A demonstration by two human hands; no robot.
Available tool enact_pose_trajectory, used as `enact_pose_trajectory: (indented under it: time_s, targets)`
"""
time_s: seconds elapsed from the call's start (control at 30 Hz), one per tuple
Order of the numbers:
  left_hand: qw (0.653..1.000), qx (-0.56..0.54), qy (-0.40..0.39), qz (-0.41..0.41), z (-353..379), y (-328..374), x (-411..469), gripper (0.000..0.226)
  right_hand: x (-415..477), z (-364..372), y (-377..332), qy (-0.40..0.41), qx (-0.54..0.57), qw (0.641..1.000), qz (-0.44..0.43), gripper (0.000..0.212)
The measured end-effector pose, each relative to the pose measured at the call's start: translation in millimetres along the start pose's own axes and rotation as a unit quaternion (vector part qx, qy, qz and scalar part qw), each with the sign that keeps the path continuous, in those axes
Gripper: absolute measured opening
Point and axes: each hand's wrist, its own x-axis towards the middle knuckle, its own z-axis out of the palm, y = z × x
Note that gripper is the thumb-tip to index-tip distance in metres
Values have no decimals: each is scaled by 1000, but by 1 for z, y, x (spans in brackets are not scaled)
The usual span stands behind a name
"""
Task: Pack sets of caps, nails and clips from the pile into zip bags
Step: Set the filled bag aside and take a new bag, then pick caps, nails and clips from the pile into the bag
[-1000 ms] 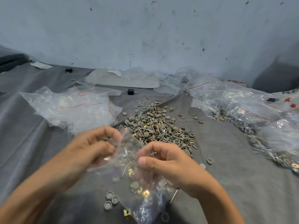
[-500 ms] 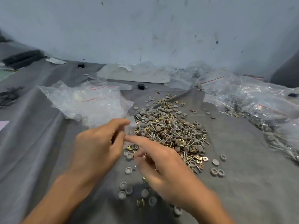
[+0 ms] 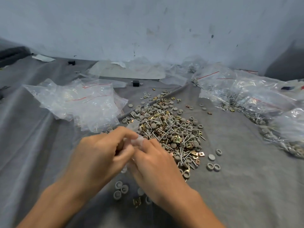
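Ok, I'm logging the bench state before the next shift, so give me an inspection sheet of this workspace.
Surface: grey cloth, creased, covering the work area.
Job's things: mixed pile of grey caps, nails and gold-coloured clips at centre; small clear zip bag bunched between the hands.
Clutter: heap of clear bags on the left; filled bags holding nails and caps on the right; loose caps and one clip near the wrists; small black block further back.
Grippers: left hand and right hand both pinch the zip bag.
Cables: nothing seen.
Surroundings: scuffed pale wall behind.
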Motion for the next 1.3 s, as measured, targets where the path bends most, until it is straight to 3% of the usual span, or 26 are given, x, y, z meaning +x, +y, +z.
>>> enact_pose_trajectory:
  time_s: [0.1, 0.3, 0.4, 0.47, 0.5, 0.57, 0.6, 0.67, 0.7, 0.73, 0.8, 0.87, 0.97, 1.03, 1.1, 1.17, 1.23, 1.3]
  targets:
    - [999, 11, 11, -32, 0, -3, 1, 23, -2, 2, -5, 33, 29, 999, -6, 34]
    - [986, 52, 112, -111, -14, -18, 8, 24, -6, 5, -13, 242, 74, 966, -48, 11]
    - [992, -12, 61, -109, -16, -22, 9, 23, -5, 9, -17, 270, 110, 954, -69, 6]
    - [983, -143, -16, -113, -18, -26, 10, 20, -4, 9, -14, 272, 155, 946, -78, 6]
    - [960, -245, -34, -133, -20, -27, 13, 27, -4, 7, -12, 270, 184, 942, -78, 6]
    - [871, -441, 4, -218, -23, -35, 19, 44, -3, 3, -9, 256, 298, 919, -38, 17]
    - [846, -468, 32, -254, -22, -40, 21, 47, -2, -2, -9, 237, 389, 890, -2, 24]
    - [865, -386, 26, -319, -18, -48, 23, 42, -1, -10, -9, 198, 561, 803, 44, 32]
    - [855, -369, -18, -364, -15, -49, 22, 45, -1, -13, -7, 188, 604, 772, 56, 33]
    - [823, -387, -72, -410, -12, -47, 20, 57, -1, -16, -4, 181, 620, 761, 64, 31]
    - [723, -480, -139, -477, -7, -44, 18, 57, 0, -21, 4, 166, 607, 774, 66, 24]
    - [677, -552, -105, -475, -9, -42, 19, 27, -1, -23, 13, 161, 552, 817, 47, 19]
    - [693, -540, 17, -478, -11, -48, 23, 10, -2, -24, 26, 192, 410, 891, 31, 9]
    - [736, -479, 63, -474, -10, -49, 24, 16, -1, -22, 31, 230, 317, 920, 23, 15]
    - [800, -380, 58, -460, -10, -52, 23, 26, 1, -20, 35, 240, 260, 935, 19, 20]
    - [842, -315, 27, -438, -11, -56, 22, 28, 1, -17, 36, 223, 242, 944, 10, 16]
    - [885, -230, 42, -401, -13, -63, 19, 9, 1, -13, 36, 206, 219, 954, 5, 16]
    - [928, -137, 94, -334, -19, -61, 16, 31, 1, -7, 34, 192, 180, 965, 8, 16]
